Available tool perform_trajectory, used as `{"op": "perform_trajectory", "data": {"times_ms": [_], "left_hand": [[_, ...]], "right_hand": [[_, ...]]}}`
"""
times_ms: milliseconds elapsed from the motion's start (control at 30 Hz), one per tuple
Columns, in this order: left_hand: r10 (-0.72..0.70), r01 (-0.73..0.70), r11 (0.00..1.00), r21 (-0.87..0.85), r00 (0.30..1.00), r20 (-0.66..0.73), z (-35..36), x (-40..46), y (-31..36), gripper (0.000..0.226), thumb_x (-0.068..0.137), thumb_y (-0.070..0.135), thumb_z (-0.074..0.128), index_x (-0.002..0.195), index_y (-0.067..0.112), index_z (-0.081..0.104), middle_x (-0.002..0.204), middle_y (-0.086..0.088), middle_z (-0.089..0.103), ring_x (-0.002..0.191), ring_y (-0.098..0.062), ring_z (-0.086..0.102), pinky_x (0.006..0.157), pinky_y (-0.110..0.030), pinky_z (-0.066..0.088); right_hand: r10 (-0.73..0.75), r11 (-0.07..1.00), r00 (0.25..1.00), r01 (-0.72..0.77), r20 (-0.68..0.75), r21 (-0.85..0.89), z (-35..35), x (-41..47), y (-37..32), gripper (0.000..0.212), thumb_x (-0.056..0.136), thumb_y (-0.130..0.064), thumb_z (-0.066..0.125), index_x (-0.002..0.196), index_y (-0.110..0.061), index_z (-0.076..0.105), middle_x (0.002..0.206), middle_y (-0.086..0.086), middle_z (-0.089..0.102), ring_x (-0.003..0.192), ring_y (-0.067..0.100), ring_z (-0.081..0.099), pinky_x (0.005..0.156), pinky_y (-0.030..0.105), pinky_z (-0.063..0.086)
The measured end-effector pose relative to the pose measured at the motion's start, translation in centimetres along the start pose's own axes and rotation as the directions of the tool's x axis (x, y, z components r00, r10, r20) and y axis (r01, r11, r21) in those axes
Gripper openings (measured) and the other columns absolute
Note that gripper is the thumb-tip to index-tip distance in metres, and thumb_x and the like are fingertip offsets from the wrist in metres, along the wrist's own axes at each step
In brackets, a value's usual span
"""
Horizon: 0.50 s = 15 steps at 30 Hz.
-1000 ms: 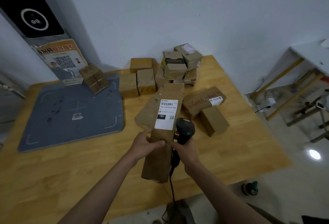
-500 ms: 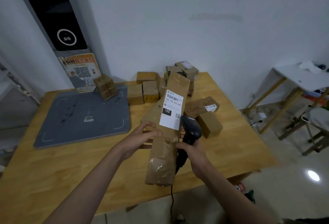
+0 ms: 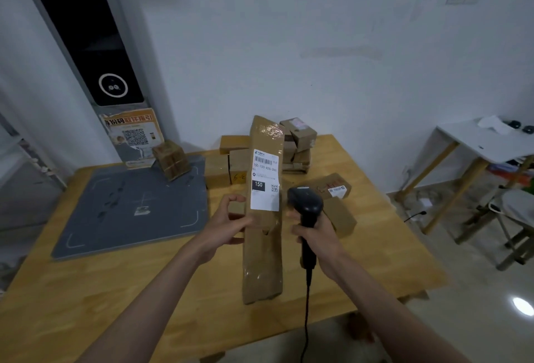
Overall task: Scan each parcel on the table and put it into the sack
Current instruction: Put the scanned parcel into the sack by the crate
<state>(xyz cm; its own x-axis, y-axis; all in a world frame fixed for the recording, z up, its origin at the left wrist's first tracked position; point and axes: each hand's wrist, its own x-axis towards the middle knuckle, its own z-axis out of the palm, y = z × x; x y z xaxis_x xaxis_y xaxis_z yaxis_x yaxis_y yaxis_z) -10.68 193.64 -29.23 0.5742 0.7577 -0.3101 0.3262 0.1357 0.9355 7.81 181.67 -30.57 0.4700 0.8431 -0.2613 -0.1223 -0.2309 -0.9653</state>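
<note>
Raised more upright now, the long brown taped cardboard parcel [image 3: 263,212] is gripped by the left hand [image 3: 228,225], white label facing the black corded handheld scanner [image 3: 306,212] clasped in the right hand [image 3: 316,237], so scanning looks imminent

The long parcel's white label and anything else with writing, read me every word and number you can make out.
"150", white on a black box, on the white label of the long parcel.
"150-150-A26-050", roughly, under that label's barcode; last digits uncertain.
Poster on the pillar: orange Chinese heading and QR code, too blurred.
Label on the flat parcel: unreadable.
</note>
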Motion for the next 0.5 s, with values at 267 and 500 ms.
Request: {"op": "perform_trajectory", "data": {"times_ms": [267, 500], "left_hand": [[0.057, -0.050, 0.997, 0.066, 0.992, -0.114, -0.7, 0.9, 0.8, 0.055, 0.085, 0.028, 0.075, 0.124, 0.036, 0.038, 0.118, -0.004, 0.058, 0.101, -0.019, 0.065, 0.069, -0.026, 0.054], [0.069, -0.058, 0.995, 0.081, 0.988, -0.136, -0.7, 1.2, 1.7, 0.055, 0.086, 0.027, 0.075, 0.124, 0.036, 0.037, 0.119, 0.000, 0.055, 0.100, -0.017, 0.064, 0.065, -0.021, 0.053]], "right_hand": [[-0.044, 0.970, 0.989, 0.009, 0.140, 0.243, -0.9, 0.6, -5.1, 0.019, 0.094, -0.017, 0.069, 0.110, -0.008, 0.065, 0.083, 0.010, 0.063, 0.064, 0.016, 0.053, 0.062, 0.031, 0.045], [-0.085, 0.972, 0.961, 0.021, 0.265, 0.233, -0.7, 1.5, -8.6, 0.021, 0.096, -0.021, 0.068, 0.114, -0.010, 0.065, 0.079, 0.011, 0.063, 0.059, 0.015, 0.051, 0.055, 0.030, 0.043]]}}
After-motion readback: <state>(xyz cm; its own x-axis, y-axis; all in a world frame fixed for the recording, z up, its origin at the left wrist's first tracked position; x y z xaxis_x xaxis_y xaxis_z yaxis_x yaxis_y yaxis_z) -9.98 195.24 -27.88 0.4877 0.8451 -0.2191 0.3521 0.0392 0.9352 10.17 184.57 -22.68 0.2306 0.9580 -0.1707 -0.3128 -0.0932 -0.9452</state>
